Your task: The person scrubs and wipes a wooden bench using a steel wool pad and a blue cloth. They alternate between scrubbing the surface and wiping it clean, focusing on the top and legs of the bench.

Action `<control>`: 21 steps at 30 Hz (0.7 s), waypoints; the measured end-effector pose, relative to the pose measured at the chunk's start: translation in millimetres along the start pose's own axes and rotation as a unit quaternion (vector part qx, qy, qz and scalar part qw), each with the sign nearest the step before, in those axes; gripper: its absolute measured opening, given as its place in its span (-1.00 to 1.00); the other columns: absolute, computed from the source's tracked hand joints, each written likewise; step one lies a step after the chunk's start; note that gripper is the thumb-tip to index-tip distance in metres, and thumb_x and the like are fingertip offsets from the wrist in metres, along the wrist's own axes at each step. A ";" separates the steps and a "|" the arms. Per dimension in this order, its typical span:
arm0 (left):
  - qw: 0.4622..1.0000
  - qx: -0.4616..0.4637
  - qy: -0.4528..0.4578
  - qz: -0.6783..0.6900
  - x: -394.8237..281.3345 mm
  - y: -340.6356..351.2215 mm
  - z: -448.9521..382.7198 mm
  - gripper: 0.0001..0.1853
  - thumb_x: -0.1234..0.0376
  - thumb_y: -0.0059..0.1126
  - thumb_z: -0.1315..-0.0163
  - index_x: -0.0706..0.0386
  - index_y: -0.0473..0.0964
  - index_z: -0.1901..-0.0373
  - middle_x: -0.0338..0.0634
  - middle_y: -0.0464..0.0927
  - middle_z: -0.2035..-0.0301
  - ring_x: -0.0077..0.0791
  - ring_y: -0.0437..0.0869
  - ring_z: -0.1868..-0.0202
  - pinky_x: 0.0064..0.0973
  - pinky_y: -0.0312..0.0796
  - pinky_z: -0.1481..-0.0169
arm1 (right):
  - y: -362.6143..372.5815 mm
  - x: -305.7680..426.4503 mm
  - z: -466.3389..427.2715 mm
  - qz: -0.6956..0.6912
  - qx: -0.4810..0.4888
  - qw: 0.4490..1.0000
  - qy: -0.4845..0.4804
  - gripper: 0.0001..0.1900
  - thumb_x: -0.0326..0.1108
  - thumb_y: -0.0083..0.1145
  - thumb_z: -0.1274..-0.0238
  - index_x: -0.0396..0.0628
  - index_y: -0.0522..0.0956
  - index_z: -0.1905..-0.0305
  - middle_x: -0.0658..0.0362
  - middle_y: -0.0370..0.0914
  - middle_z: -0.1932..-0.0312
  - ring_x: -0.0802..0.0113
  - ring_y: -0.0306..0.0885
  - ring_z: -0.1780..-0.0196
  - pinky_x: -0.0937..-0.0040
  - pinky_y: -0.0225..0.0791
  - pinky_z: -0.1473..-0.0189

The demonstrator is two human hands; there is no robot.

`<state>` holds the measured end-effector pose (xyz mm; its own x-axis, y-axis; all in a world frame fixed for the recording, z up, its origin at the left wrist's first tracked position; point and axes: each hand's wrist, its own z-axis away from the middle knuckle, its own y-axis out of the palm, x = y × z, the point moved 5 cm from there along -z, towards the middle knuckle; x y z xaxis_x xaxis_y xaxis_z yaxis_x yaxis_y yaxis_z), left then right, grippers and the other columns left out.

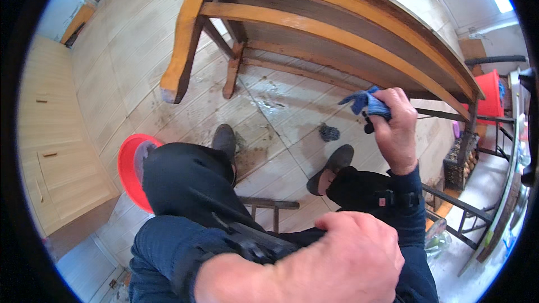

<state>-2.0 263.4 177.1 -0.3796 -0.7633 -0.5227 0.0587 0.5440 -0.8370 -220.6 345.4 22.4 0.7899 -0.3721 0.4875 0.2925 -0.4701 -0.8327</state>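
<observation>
My right hand pinches a crumpled blue cloth, held in front of the lower edge of a brown wooden table. One curved orange-brown leg of this table stands to the left, its foot worn pale. Large in the foreground, my left hand reaches across my body to my right sleeve; its fingers are bent and their tips hidden. A dark scouring pad lies on the wet, stained tile floor between my shoes and the table.
A red basin with cloudy contents sits by my left knee, near pale wooden cabinets. Part of a metal stool frame shows beneath me. On the right are a black metal frame, a red bucket and a dark crate of round items.
</observation>
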 end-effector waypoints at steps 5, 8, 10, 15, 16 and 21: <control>0.999 -0.015 0.018 -0.048 66.1 14.1 -5.5 -0.72 0.33 0.37 -0.25 0.34 0.61 0.11 0.00 0.69 0.34 -0.14 0.84 0.30 -0.25 0.67 0.27 | 1.0 5.7 -6.2 -0.040 -0.011 0.999 0.013 -0.70 -0.65 0.41 -0.14 -0.21 0.68 0.01 -0.13 0.68 0.09 -0.17 0.73 0.05 0.07 0.60 -0.03; 0.996 0.032 -0.085 0.013 114.8 32.3 -11.4 -0.72 0.31 0.39 -0.40 0.38 0.59 0.13 0.19 0.74 0.25 0.14 0.89 0.17 -0.01 0.73 0.14 | 2.0 8.0 -9.2 -0.048 -0.015 0.999 0.017 -0.69 -0.67 0.41 -0.13 -0.22 0.68 0.02 -0.12 0.68 0.09 -0.15 0.73 0.05 0.09 0.60 -0.03; 0.990 0.030 -0.136 -0.003 132.3 37.2 -10.6 -0.69 0.24 0.44 -0.42 0.34 0.62 0.12 0.17 0.76 0.21 0.16 0.89 0.14 0.00 0.72 0.07 | 1.9 8.0 -9.9 -0.048 -0.013 0.998 0.026 -0.69 -0.66 0.44 -0.14 -0.21 0.69 0.01 -0.11 0.69 0.08 -0.14 0.74 0.04 0.11 0.61 -0.04; 0.974 0.067 -0.211 -0.037 154.6 47.7 -8.2 -0.65 0.19 0.49 -0.40 0.31 0.66 0.07 0.16 0.78 0.18 0.15 0.89 0.10 0.03 0.72 0.01 | 1.5 7.6 -9.6 -0.023 -0.009 0.999 0.024 -0.72 -0.62 0.44 -0.23 -0.22 0.71 -0.02 -0.11 0.70 0.06 -0.12 0.76 0.02 0.12 0.63 -0.07; 0.972 0.075 -0.217 -0.048 157.9 50.2 -7.5 -0.65 0.19 0.49 -0.39 0.31 0.66 0.07 0.16 0.78 0.18 0.15 0.89 0.10 0.02 0.72 0.01 | 1.5 6.9 -9.7 -0.026 -0.009 0.999 0.029 -0.72 -0.62 0.44 -0.23 -0.22 0.71 -0.03 -0.11 0.70 0.06 -0.12 0.76 0.02 0.12 0.63 -0.08; 0.963 0.078 -0.227 -0.122 170.6 62.1 -3.8 -0.64 0.20 0.51 -0.35 0.34 0.69 0.09 0.17 0.79 0.17 0.14 0.90 0.10 0.00 0.73 0.01 | 0.8 6.8 -9.8 -0.032 -0.010 0.999 0.015 -0.70 -0.61 0.46 -0.22 -0.22 0.70 -0.04 -0.13 0.69 0.04 -0.15 0.76 0.00 0.10 0.64 -0.10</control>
<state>-66.6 168.2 36.6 0.0414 -0.9548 -0.2944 0.1705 0.2971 -0.9395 -220.2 334.7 27.6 0.7533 -0.3649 0.5472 0.3305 -0.5092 -0.7946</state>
